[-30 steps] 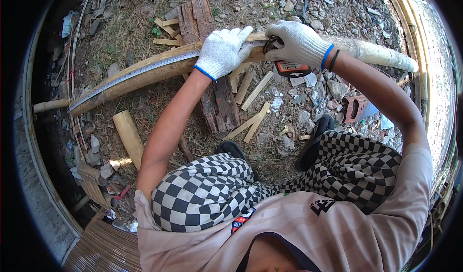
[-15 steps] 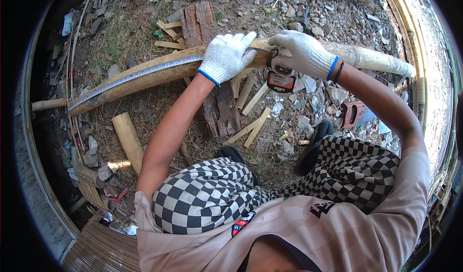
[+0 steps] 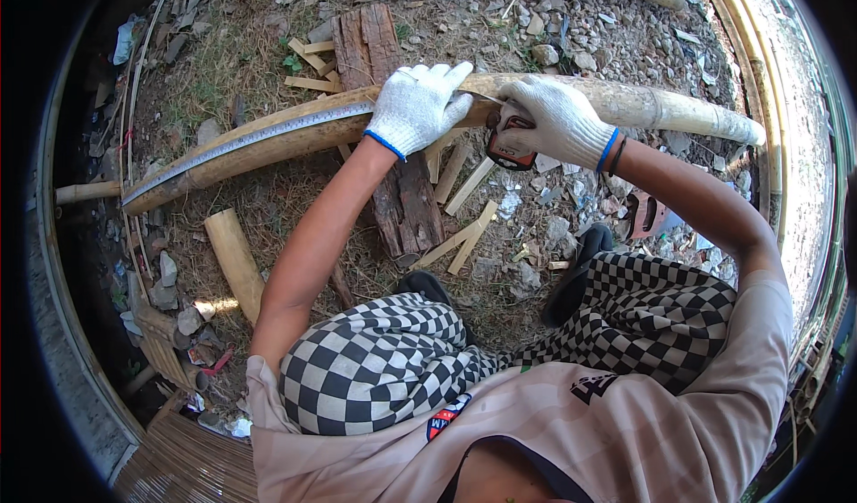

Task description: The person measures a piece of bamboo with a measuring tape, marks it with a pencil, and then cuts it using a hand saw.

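Two checkered trouser legs (image 3: 384, 360) sit nearest, before the bamboo pole (image 3: 491, 83). At its near edge, I see the right hand (image 3: 562, 119) now curled round the tape case (image 3: 511, 152), which dangled below it earlier; the left hand (image 3: 420, 106) lies across pole and blade (image 3: 268, 133), fingers extended.

Smooth bamboo pole (image 3: 303, 137), rough wooden plank (image 3: 406, 204), knitted gloves (image 3: 564, 124)

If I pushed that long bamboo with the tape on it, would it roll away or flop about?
The bamboo would probably roll, because it looks round and smooth, though the left hand on top might steady it. It likely wouldn't flop, since it looks thick and woody. It might rock a little too, as it lies across the plank.
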Motion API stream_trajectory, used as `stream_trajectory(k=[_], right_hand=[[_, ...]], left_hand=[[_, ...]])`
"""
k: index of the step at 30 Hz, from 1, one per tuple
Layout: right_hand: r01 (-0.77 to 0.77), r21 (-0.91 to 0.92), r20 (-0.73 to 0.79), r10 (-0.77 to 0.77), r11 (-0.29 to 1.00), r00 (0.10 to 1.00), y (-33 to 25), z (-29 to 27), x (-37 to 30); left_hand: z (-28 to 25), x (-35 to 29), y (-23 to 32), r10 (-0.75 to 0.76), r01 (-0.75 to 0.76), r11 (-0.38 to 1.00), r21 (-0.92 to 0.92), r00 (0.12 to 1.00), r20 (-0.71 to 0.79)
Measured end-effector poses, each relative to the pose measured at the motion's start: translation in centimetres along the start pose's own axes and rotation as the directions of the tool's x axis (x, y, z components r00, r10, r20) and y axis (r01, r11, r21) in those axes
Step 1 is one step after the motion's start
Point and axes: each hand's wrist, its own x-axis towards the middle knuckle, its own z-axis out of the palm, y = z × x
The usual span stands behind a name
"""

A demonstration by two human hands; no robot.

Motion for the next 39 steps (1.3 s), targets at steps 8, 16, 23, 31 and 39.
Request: stream_trajectory(k=[8,16,23,31,39], right_hand=[[-0.007,0.092,-0.033,0.010,0.996,0.999,0.1,0.3,-0.6],[-0.092,0.163,0.012,0.091,0.982,0.996,0.1,-0.6,-1.1],[-0.169,0.213,-0.048,0.183,0.962,0.982,-0.5,-0.2,-0.5],[-0.314,0.078,-0.242,0.323,0.946,0.915,-3.0,4.1,-0.2],[-0.354,0.365,0.170,0.312,0.861,0.935,0.3,-2.0,1.7]], left_hand=[[-0.2,0.0,-0.1,-0.018,0.018,1.000,-0.019,1.000,0.026],[-0.5,0.5,0.3,-0.004,0.005,1.000,-0.023,0.999,0.036],[-0.3,0.9,0.3,-0.025,0.026,1.000,-0.012,0.997,0.073],[0.6,0.7,0.5,-0.025,0.025,0.999,-0.025,1.000,0.004],[0.8,0.8,0.3,0.001,-0.001,1.000,-0.027,1.000,0.005]])
